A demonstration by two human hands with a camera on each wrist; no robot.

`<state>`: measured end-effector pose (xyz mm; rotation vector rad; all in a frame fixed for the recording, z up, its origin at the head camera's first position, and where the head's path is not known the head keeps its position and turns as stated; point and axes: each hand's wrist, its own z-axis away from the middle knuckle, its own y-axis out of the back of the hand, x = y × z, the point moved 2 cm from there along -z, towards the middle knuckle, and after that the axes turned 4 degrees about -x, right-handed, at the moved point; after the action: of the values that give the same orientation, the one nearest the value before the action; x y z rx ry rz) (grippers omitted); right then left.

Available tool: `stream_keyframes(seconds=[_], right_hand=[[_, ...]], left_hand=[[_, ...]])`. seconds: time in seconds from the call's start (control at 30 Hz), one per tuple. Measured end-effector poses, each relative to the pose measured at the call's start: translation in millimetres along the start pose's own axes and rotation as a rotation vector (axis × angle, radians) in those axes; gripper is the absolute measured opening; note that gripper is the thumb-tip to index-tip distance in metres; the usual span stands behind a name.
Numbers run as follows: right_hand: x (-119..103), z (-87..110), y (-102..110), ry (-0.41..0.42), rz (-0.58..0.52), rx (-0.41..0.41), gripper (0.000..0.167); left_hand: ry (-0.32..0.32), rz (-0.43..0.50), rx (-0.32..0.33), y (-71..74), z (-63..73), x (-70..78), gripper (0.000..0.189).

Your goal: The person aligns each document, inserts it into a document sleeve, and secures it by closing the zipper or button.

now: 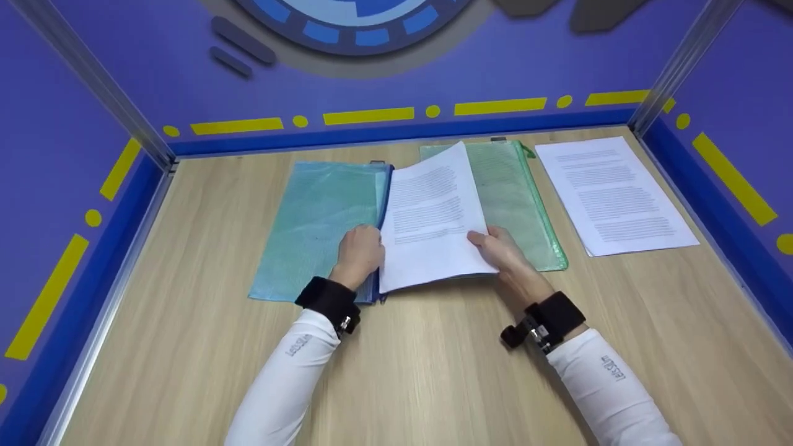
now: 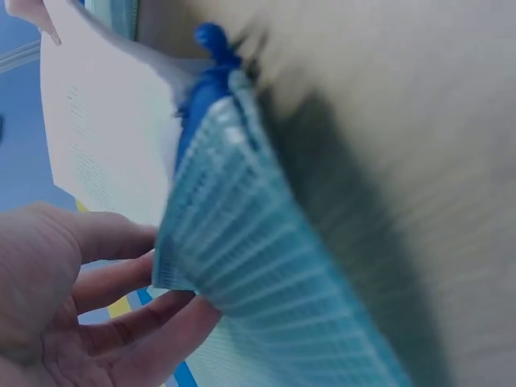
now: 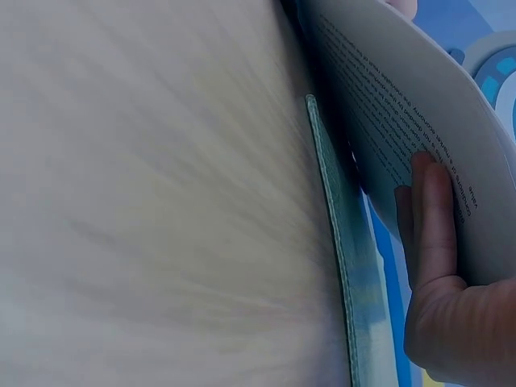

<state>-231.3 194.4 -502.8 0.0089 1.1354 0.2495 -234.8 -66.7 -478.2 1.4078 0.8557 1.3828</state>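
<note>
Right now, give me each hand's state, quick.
Left hand: closed, pinching the edge of the blue folder.
Right hand: closed, holding printed paper between thumb and fingers.

A: How is the head view lit?

B: Brightly and evenly, with diffuse light; shadows on the table (image 1: 433, 371) are faint. A soft sheen lies over the blue folder (image 1: 328, 229) at left. Print on the page stack (image 1: 619, 198) at far right is too small to read.

A: And the left wrist view?

B: Cool in tint and blurred. The folder throws a broad, dark, soft-edged shadow on the streaked wood; a small pale glint marks its corner.

A: The right wrist view?

B: Dimmer. The held sheets (image 3: 419, 97) show a grey, shaded face, their print partly legible; the tabletop appears smeared.
</note>
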Motion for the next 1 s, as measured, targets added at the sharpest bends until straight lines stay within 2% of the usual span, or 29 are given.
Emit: stream_keyframes(seconds=[0.27,0.43,0.53,0.67,0.8,1.0], right_hand=[[2.0,-1.6,-1.1,-0.028,-0.025,0.037,0.040],[2.2,-3.2,-3.2,-0.056,-0.134,0.046,0.042],[1.6,-3.9,-6.2,-0.066,-0.214,0.048,0.042],[-0.4,-3.5,-12.8,-0.070,-0.268,0.041,0.041],[-1.9,-3.1,-18.6,-0.072,-0.259,0.067,0.040],[0.9,-1.9,-22.1,-0.076,-0.237,0.104,0.040]], left_hand=[[0.016,-0.044,-0.020,-1.8,9.1,-3.4,0.023],[0.029,0.029,-0.015,-1.2,14.2,-6.6,0.034],[0.038,0.086,-0.005,0.3,15.5,-8.5,0.037],[0.063,0.125,0.026,3.3,17.3,-11.8,0.037],[0.076,0.153,0.066,6.7,18.8,-14.7,0.025],[0.091,0.182,0.068,9.2,19.9,-14.4,0.029]])
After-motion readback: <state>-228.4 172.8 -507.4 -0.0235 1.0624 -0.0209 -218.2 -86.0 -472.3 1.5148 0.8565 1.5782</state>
